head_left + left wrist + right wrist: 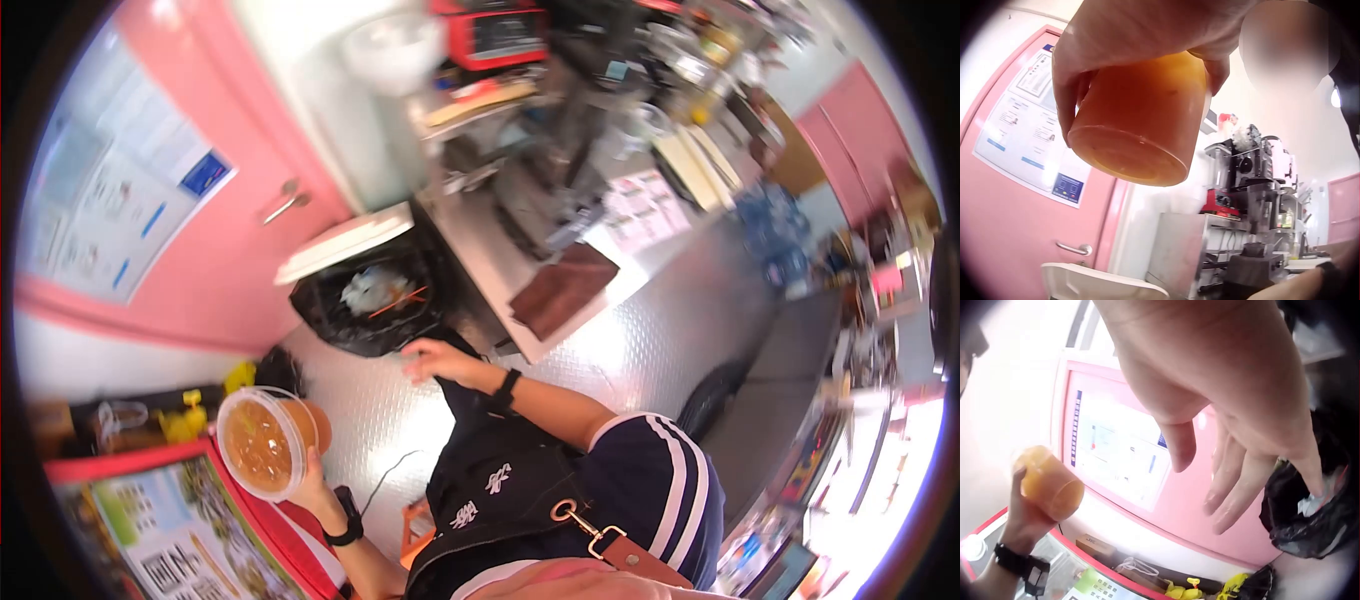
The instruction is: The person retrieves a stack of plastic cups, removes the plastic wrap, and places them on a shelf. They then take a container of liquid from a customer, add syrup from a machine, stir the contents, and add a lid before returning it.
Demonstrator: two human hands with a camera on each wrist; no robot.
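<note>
My left hand [314, 487] grips a clear plastic tub [262, 443] of orange-brown drink, its fingers wrapped round the side. A clear lid covers the top, with droplets or ice showing under it. The left wrist view shows the underside of the tub [1138, 125] below the palm. My right hand [440, 362] holds nothing and hangs near the black-lined trash bin [350, 330]. In the right wrist view the right hand [1222, 419] has its fingers extended and loosely spread, with the bin's black bag [1304, 531] beyond them.
A white lid [345, 243] stands raised behind the bin, beside a pink door [200, 200]. A metal counter [640, 250] to the right bears a brown cloth [563, 290] and papers. A red-edged display case [220, 480] is at lower left, with yellow bags [185, 420] behind it.
</note>
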